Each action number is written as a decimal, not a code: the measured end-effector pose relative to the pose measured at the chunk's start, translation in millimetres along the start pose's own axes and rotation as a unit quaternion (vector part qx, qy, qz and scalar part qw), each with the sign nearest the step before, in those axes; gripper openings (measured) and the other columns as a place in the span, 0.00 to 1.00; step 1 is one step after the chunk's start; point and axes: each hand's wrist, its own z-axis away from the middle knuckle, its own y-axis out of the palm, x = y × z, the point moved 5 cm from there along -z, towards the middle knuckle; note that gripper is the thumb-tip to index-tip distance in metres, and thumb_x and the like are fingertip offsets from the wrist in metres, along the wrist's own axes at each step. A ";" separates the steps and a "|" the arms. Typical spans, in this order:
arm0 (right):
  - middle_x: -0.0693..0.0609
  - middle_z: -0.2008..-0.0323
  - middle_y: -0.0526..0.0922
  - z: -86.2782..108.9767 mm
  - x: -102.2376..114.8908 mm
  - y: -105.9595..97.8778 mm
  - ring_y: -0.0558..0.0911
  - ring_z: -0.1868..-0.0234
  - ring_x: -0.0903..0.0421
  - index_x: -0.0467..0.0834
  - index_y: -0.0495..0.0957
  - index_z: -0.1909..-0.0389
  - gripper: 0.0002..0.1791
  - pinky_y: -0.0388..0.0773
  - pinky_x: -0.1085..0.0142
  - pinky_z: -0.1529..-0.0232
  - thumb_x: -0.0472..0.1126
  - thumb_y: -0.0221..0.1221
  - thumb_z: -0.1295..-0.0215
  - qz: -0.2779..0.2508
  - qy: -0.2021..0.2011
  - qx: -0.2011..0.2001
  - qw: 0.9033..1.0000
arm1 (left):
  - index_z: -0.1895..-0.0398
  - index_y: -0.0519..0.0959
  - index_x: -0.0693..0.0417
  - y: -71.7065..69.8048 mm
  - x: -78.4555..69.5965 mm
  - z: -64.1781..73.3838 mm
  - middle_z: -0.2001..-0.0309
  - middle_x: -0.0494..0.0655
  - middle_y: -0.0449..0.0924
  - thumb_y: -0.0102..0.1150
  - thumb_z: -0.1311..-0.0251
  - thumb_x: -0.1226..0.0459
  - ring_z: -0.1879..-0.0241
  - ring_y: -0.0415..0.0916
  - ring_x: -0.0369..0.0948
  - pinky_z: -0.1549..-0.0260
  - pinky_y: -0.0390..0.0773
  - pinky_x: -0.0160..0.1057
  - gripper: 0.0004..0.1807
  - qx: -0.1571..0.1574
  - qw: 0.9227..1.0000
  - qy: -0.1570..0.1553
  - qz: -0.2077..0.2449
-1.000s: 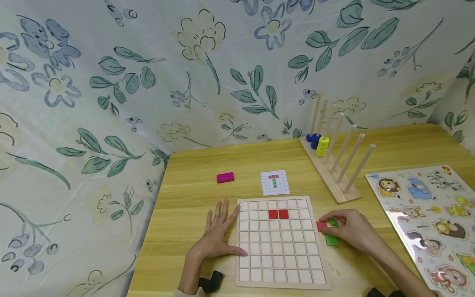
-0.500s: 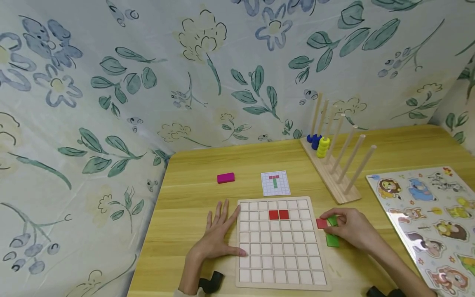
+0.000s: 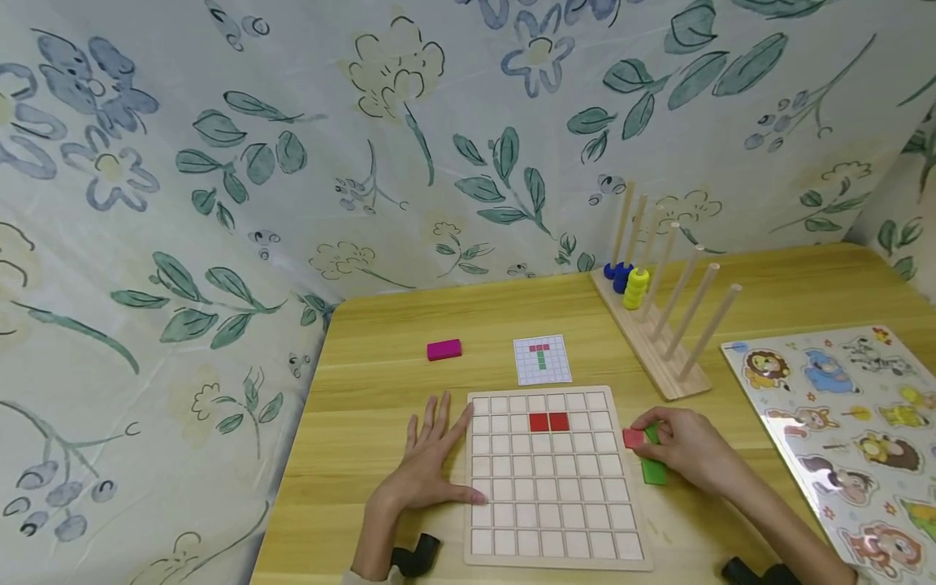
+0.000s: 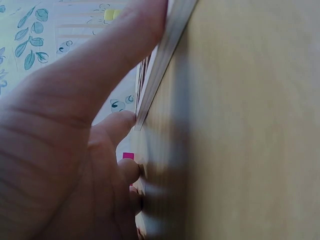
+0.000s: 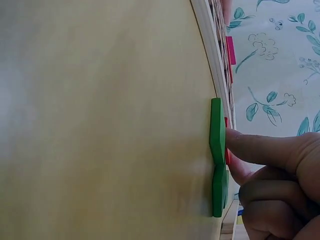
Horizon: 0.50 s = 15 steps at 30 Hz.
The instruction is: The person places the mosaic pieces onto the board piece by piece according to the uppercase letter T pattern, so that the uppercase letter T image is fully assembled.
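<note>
Around the matt wooden grid board [image 3: 544, 489], the worktop [image 3: 380, 349] looks smooth and wood-grained, the card [image 3: 542, 375] behind it papery, the peg rack [image 3: 643, 341] beyond its right corner bare wood, and the animal puzzle [image 3: 841, 431] rightward glossy.

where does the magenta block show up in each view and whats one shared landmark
Head: magenta block near center, left of the patterned card.
Left wrist: left of center, partly hidden, just above a fingertip of the left hand.
Right wrist: upper right, just right of the wooden grid board.
Shared landmark: that board, in all three.
</note>
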 end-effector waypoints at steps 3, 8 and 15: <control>0.58 0.85 0.63 0.1 2.1 0.7 0.61 0.84 0.65 0.36 0.84 0.56 0.14 0.61 0.71 0.82 0.40 0.71 0.37 0.009 -0.008 -0.004 1.000 | 0.14 0.42 0.40 -0.9 -0.4 0.4 0.16 0.56 0.21 0.80 0.54 0.40 0.17 0.15 0.58 0.24 0.21 0.70 0.70 0.000 1.000 0.000 0.002; 0.59 0.85 0.63 -0.2 4.0 0.9 0.61 0.84 0.66 0.36 0.84 0.57 0.13 0.61 0.71 0.81 0.39 0.71 0.37 0.017 -0.029 -0.004 0.999 | 0.14 0.42 0.40 -1.4 -0.4 0.8 0.16 0.57 0.21 0.80 0.54 0.41 0.17 0.15 0.59 0.24 0.21 0.70 0.70 -0.002 1.000 0.001 0.002; 0.60 0.85 0.63 0.5 4.6 -7.2 0.60 0.84 0.68 0.34 0.83 0.52 0.15 0.62 0.72 0.83 0.37 0.70 0.36 0.000 -0.031 -0.002 1.000 | 0.14 0.42 0.39 -0.3 0.2 0.9 0.16 0.57 0.21 0.80 0.54 0.40 0.17 0.15 0.59 0.24 0.22 0.70 0.70 -0.001 1.000 0.002 -0.003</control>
